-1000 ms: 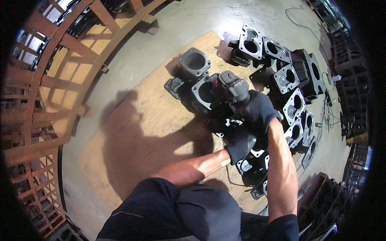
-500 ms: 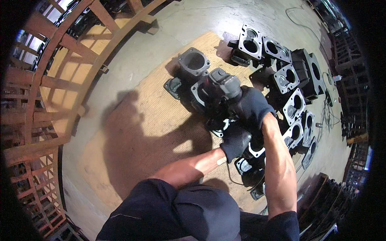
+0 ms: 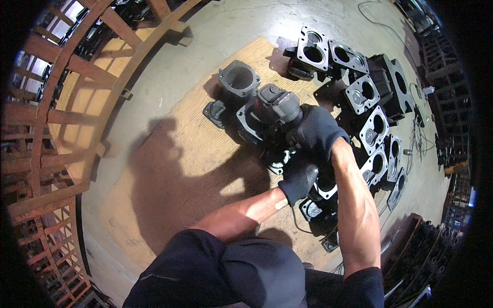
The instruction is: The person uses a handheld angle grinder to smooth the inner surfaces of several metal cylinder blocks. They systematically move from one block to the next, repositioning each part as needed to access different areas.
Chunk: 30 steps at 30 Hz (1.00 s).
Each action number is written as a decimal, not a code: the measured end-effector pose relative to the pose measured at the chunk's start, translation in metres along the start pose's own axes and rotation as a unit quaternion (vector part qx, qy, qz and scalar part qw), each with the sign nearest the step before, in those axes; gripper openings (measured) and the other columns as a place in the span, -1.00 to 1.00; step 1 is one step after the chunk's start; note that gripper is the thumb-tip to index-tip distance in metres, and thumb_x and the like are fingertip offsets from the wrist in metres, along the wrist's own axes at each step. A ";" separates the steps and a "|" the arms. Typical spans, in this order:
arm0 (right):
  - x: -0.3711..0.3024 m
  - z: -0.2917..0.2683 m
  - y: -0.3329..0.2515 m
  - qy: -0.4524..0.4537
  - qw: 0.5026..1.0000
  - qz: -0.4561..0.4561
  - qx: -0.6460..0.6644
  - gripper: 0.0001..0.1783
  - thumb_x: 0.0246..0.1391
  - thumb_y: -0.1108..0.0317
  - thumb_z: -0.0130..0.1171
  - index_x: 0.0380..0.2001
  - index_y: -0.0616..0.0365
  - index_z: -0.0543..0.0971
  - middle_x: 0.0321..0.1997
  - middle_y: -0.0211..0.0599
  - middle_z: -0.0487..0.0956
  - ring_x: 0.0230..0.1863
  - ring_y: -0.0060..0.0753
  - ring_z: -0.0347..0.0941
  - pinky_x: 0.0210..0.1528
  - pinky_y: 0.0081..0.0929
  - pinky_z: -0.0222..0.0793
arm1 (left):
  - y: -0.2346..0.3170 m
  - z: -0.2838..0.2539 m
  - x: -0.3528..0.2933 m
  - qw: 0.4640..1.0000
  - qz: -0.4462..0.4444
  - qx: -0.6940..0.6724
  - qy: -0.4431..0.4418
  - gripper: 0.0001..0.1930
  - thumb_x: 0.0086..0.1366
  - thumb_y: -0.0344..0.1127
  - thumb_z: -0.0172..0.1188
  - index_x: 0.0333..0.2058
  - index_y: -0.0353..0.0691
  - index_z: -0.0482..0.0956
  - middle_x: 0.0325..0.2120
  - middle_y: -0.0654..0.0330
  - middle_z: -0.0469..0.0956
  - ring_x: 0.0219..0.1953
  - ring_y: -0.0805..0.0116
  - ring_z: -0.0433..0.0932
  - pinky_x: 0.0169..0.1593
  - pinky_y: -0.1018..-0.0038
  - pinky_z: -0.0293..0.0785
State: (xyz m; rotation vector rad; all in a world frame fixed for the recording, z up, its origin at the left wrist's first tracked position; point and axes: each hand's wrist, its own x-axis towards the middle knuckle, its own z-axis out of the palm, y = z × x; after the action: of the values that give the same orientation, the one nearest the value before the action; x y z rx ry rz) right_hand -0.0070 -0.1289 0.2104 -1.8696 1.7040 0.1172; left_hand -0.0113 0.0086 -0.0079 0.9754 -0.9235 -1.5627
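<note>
My right hand, in a black glove, is closed around the dark body of a corded power tool, which looks like an angle grinder. Lower down, my gloved left hand is also closed, apparently on the tool's rear end; its fingers are largely hidden. A thin cord hangs below that hand. The tool's head is over a row of dark metal castings, beside a flanged casting with a round opening. Beyond it stands another round-bored casting. Another casting's bright flange shows beside my left hand.
Several castings with machined faces stand in rows on the right. Beneath the work lies a ribbed tan sheet on the concrete floor. A rusty slatted frame borders the left. Loose cables and dark racks lie far right.
Both hands keep their hold. The tool's head has shifted slightly left and up in the picture, while the castings and floor have also drifted a little left and up with the view.
</note>
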 end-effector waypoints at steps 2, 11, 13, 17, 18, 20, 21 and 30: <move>0.000 -0.001 -0.001 0.012 1.000 0.001 -0.003 -0.55 -0.21 0.12 0.35 -0.26 0.20 0.64 -0.34 0.12 0.64 -0.23 0.12 0.61 -0.12 -0.23 0.49 | 0.002 -0.001 0.001 0.997 0.023 0.069 -0.021 -0.70 0.28 -0.30 0.02 -0.12 -0.33 0.58 -0.12 -0.14 0.56 -0.01 -0.05 0.51 0.12 0.18 0.38; -0.052 0.010 0.044 -0.001 0.997 0.065 0.029 -0.49 -0.32 0.22 0.42 -0.20 0.18 0.62 -0.28 0.02 0.67 -0.18 -0.02 0.63 -0.08 -0.30 0.49 | 0.127 0.024 -0.040 0.879 -0.064 0.346 -0.323 -0.68 0.36 -0.28 -0.09 -0.09 -0.33 0.54 -0.14 -0.13 0.54 -0.05 0.04 0.49 0.09 0.23 0.35; -0.064 0.017 0.053 0.021 0.996 0.070 0.057 -0.49 -0.32 0.24 0.42 -0.19 0.18 0.62 -0.27 0.00 0.67 -0.18 -0.05 0.63 -0.07 -0.33 0.49 | 0.112 0.032 -0.055 0.907 -0.006 0.316 -0.279 -0.68 0.37 -0.27 -0.10 -0.08 -0.33 0.53 -0.15 -0.13 0.54 -0.06 0.04 0.50 0.08 0.24 0.37; -0.064 0.013 0.035 0.025 0.994 0.075 0.074 -0.55 -0.26 0.23 0.40 -0.25 0.22 0.63 -0.33 0.07 0.65 -0.17 0.02 0.63 -0.09 -0.31 0.48 | 0.105 0.021 -0.061 0.910 -0.003 0.345 -0.232 -0.72 0.35 -0.30 -0.06 -0.18 -0.31 0.59 -0.22 -0.12 0.58 -0.13 0.00 0.55 0.03 0.21 0.43; -0.060 0.010 0.030 0.025 0.995 0.061 0.073 -0.56 -0.26 0.23 0.40 -0.25 0.23 0.63 -0.33 0.08 0.65 -0.17 0.03 0.62 -0.09 -0.30 0.48 | 0.103 0.018 -0.058 0.917 -0.003 0.332 -0.221 -0.73 0.35 -0.31 -0.05 -0.18 -0.31 0.59 -0.23 -0.11 0.58 -0.14 0.01 0.55 0.03 0.20 0.42; -0.048 0.003 0.022 0.025 0.997 0.031 0.069 -0.56 -0.25 0.21 0.39 -0.27 0.24 0.63 -0.34 0.11 0.64 -0.17 0.06 0.62 -0.09 -0.28 0.47 | 0.096 0.014 -0.048 0.953 0.016 0.252 -0.167 -0.75 0.35 -0.34 -0.04 -0.19 -0.31 0.59 -0.25 -0.11 0.58 -0.15 0.04 0.54 0.03 0.18 0.41; -0.040 0.006 0.022 0.033 0.998 0.045 0.044 -0.51 -0.27 0.18 0.41 -0.24 0.25 0.62 -0.32 0.11 0.64 -0.17 0.08 0.62 -0.10 -0.26 0.48 | 0.094 0.010 -0.045 0.961 0.016 0.230 -0.149 -0.76 0.35 -0.35 -0.04 -0.19 -0.30 0.59 -0.26 -0.10 0.58 -0.16 0.05 0.54 0.03 0.17 0.41; -0.073 0.031 0.033 0.016 0.994 0.083 0.074 -0.45 -0.38 0.20 0.44 -0.21 0.21 0.62 -0.30 0.00 0.67 -0.23 -0.02 0.63 -0.11 -0.27 0.50 | 0.106 0.017 -0.069 0.959 -0.089 0.175 -0.204 -0.58 0.42 -0.31 -0.07 0.20 -0.31 0.31 0.15 0.02 0.37 0.21 0.23 0.30 0.28 0.35 0.22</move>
State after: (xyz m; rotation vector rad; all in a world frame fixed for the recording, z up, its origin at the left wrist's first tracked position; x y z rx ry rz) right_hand -0.0401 -0.0503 0.2057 -1.6287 1.8367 0.0259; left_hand 0.0206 0.0594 0.1046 1.0183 -1.4744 -1.8308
